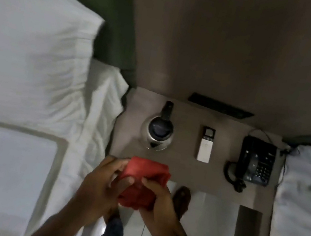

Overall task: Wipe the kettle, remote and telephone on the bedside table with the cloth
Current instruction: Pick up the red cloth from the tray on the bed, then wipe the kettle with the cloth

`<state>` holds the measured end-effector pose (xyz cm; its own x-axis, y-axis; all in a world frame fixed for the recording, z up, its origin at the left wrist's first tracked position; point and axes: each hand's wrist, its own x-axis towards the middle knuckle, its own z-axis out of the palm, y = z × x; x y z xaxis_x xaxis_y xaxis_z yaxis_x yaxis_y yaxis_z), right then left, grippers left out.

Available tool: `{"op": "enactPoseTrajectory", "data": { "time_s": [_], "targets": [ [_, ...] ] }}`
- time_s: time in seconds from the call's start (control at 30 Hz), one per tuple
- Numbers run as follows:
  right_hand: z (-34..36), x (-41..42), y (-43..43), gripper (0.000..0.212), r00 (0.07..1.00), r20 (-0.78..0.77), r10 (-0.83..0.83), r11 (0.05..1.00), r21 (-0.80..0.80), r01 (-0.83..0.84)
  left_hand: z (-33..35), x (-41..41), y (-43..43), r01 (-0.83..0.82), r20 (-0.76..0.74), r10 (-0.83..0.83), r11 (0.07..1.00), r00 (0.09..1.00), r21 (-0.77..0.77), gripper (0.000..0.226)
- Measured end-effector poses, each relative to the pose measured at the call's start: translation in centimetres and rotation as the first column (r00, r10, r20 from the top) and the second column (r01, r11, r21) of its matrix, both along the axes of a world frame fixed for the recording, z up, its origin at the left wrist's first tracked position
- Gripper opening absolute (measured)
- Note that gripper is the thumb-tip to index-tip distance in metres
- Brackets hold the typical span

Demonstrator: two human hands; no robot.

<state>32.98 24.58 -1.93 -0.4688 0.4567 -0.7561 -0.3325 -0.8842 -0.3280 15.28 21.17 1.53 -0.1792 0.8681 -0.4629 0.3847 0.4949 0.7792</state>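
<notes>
A bunched red cloth (144, 182) is held between both my hands just in front of the bedside table (180, 170). My left hand (101, 185) grips its left side and my right hand (158, 201) grips its right side. On the table a steel kettle (158, 133) with a black lid and handle stands at the left. A white remote (206, 143) lies in the middle. At the right sits a black telephone (256, 160) with a coiled cord. Both hands are apart from all three.
A bed with a white pillow (30, 54) and a folded white towel (9, 173) lies at the left. Another white bed (307, 196) is at the right. A dark panel (220, 106) sits on the wall behind the table. My feet stand on the pale floor (211, 221).
</notes>
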Motion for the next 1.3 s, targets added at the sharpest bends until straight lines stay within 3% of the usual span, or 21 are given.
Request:
{"op": "enactPoseTrajectory", "data": {
  "time_s": [0.07, 0.13, 0.23, 0.3, 0.4, 0.47, 0.6, 0.7, 0.8, 1.0, 1.17, 1.3],
  "targets": [
    [-1.2, 4.0, 1.3, 0.079, 0.990, 0.062, -0.127, 0.992, -0.003, 0.128, -1.7, 2.6, 3.7, 0.120, -0.196, -0.104, 0.990, 0.975, 0.071, 0.065],
    [-2.7, 7.6, 3.0, 0.074, 0.962, 0.158, -0.224, 0.975, 0.029, 0.222, -4.2, 4.7, 7.4, 0.201, -0.313, -0.169, 0.977, 0.935, 0.075, 0.080],
    [-6.3, 12.0, 5.8, 0.054, 0.889, 0.293, -0.353, 0.935, 0.096, 0.340, -8.6, 6.7, 12.7, 0.399, -0.583, -0.355, 0.915, 0.731, -0.056, 0.102],
    [-8.6, 12.8, 8.3, 0.053, 0.880, 0.279, -0.385, 0.922, 0.147, 0.357, -11.2, 7.3, 15.1, 0.435, -0.662, -0.421, 0.887, 0.619, -0.157, 0.118],
    [-12.3, 11.5, 12.3, 0.036, 0.880, 0.238, -0.411, 0.896, 0.283, 0.342, -14.1, 7.2, 16.2, 0.407, -0.715, -0.432, 0.886, 0.551, -0.222, 0.135],
    [-14.6, 9.7, 14.3, 0.033, 0.902, 0.226, -0.368, 0.885, 0.384, 0.264, -15.4, 7.0, 15.6, 0.405, -0.737, -0.432, 0.884, 0.519, -0.234, 0.134],
    [-18.1, 6.3, 15.8, 0.054, 0.915, 0.306, -0.265, 0.805, 0.593, 0.035, -17.0, 6.9, 14.6, 0.435, -0.747, -0.403, 0.884, 0.528, -0.169, 0.119],
    [-19.5, 4.2, 15.4, 0.059, 0.906, 0.383, -0.183, 0.656, 0.734, -0.177, -17.4, 6.9, 14.4, 0.437, -0.769, -0.363, 0.891, 0.526, -0.121, 0.115],
    [-20.6, 2.8, 13.0, 0.061, 0.832, 0.524, -0.183, 0.518, 0.770, -0.372, -17.4, 6.9, 14.4, 0.454, -0.779, -0.358, 0.885, 0.515, -0.107, 0.111],
    [-20.4, 1.9, 4.9, 0.071, 0.843, 0.522, -0.131, 0.545, 0.748, -0.379, -17.2, 7.3, 14.4, 0.437, -0.799, -0.334, 0.894, 0.500, -0.100, 0.100],
    [-19.6, 1.4, 13.9, 0.062, 0.804, 0.568, -0.176, 0.550, 0.734, -0.399, -16.6, 7.5, 14.9, 0.449, -0.798, -0.362, 0.884, 0.481, -0.130, 0.101],
    [-19.9, 0.4, 20.5, 0.031, 0.929, 0.350, -0.119, 0.806, 0.581, -0.115, -16.3, 7.7, 15.2, 0.446, -0.800, -0.366, 0.884, 0.475, -0.139, 0.116]
  ]
}}
